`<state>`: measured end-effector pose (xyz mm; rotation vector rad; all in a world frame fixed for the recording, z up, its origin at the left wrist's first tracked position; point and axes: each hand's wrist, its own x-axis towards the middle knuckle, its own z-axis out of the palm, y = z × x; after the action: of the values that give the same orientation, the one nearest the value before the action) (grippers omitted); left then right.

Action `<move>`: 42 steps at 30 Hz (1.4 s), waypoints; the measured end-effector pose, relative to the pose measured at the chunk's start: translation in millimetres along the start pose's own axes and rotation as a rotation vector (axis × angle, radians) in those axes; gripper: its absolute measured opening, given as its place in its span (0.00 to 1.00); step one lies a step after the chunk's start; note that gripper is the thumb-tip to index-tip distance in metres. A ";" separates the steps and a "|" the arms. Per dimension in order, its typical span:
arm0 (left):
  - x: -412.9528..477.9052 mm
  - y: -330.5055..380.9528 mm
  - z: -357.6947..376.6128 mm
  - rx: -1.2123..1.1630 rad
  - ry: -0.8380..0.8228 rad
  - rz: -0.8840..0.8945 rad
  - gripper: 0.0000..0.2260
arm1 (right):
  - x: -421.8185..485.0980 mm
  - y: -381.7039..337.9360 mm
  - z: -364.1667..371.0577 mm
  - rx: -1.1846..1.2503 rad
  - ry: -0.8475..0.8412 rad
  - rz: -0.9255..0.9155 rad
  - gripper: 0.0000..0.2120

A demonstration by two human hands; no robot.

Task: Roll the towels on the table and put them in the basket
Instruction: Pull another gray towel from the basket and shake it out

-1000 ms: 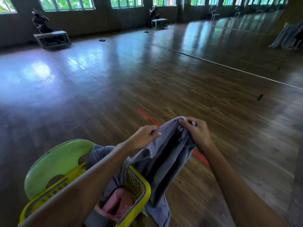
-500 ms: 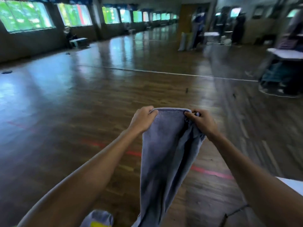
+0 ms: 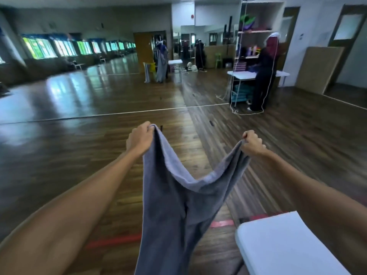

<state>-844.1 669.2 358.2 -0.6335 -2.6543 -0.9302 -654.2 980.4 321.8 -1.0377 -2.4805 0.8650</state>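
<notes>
A grey towel (image 3: 174, 211) hangs in the air in front of me, held by its two top corners. My left hand (image 3: 140, 138) grips the left corner and my right hand (image 3: 252, 142) grips the right corner. The top edge sags in a V between them, and the cloth drops past the bottom of the view. A corner of the white table (image 3: 286, 247) shows at the lower right, just right of the towel. The basket is out of view.
Dark wooden floor (image 3: 99, 135) spreads ahead, with red tape strips (image 3: 222, 223) below the towel. A person (image 3: 264, 76) stands at a white table (image 3: 242, 74) at the back right beside shelves. Another table and hanging clothes stand far back in the middle.
The view has swung right, away from the yellow basket and green chair. My hands have pulled apart, spreading the towel's top edge. The white table corner has come into view.
</notes>
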 end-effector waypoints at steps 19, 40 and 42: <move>0.7 83.4 159.6 -0.435 -0.301 -0.129 0.06 | 83.1 229.5 -158.8 -0.406 0.494 0.145 0.10; -407.4 179.0 287.5 0.044 -1.412 -0.139 0.11 | -284.7 609.4 -155.2 -0.679 0.089 0.204 0.18; -442.6 174.3 294.0 0.091 -1.441 -0.076 0.12 | -307.6 631.8 -146.4 -0.733 0.014 0.139 0.23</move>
<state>-402.7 839.9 60.3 -1.6458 -3.8581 -0.3063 -33.5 1167.4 13.6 -1.4284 -2.7921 -0.0640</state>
